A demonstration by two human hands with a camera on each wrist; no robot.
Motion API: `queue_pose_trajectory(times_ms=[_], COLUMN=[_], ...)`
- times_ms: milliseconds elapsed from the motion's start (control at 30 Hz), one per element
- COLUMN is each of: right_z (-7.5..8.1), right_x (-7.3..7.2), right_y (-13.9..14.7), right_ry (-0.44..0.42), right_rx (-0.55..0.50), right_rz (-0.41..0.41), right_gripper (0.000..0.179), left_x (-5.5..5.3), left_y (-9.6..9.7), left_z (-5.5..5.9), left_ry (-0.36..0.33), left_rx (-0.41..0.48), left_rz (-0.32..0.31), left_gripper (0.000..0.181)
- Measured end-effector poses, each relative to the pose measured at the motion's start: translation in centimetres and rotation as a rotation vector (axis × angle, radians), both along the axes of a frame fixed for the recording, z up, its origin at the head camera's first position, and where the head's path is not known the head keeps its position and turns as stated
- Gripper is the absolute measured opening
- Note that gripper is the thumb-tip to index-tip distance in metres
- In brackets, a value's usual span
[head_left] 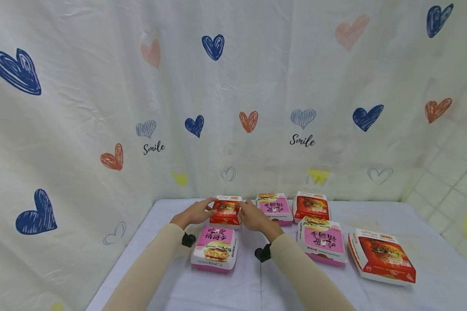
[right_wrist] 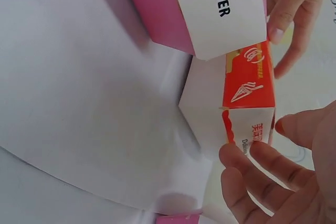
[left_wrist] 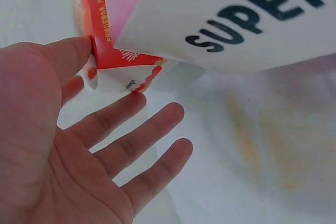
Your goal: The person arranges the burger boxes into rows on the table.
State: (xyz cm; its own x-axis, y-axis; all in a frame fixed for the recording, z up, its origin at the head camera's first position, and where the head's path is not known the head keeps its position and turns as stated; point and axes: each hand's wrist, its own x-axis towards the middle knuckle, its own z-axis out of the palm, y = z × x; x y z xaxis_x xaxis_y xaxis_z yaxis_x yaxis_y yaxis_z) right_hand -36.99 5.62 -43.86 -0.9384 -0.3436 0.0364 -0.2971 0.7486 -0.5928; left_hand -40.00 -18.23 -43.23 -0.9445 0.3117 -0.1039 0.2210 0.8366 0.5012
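The red box (head_left: 226,211) stands between my left hand (head_left: 196,213) and my right hand (head_left: 254,216); both are loosely spread, tips at its sides, neither wrapped round it. Principal hazard: it could slip or twist, through uneven pressure. Second: drawn towards me, it could knock the pink box (head_left: 215,249) just in front; whether they touch, I cannot tell. Surface: pale cloth (head_left: 249,285), creased, four more boxes (head_left: 323,242) right of the red box. Room: heart-printed curtain (head_left: 264,164) behind it.
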Motion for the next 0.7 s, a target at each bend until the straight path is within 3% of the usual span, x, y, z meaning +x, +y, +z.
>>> queue_pose_trajectory(times_ms=[233, 700], right_z=[-0.2, -0.9], right_x=[-0.3, -1.0], right_y=[-0.2, -0.5], right_ry=[0.018, 0.06], right_rx=[0.011, -0.033], right_rz=[-0.015, -0.059], right_gripper=[0.034, 0.019], left_x=[-0.3, -0.9], left_y=[-0.4, -1.0], left_z=[-0.4, -1.6], left_ry=[-0.045, -0.139], left_rx=[0.038, 0.094], left_rz=[0.053, 0.077], left_gripper=[0.056, 0.06])
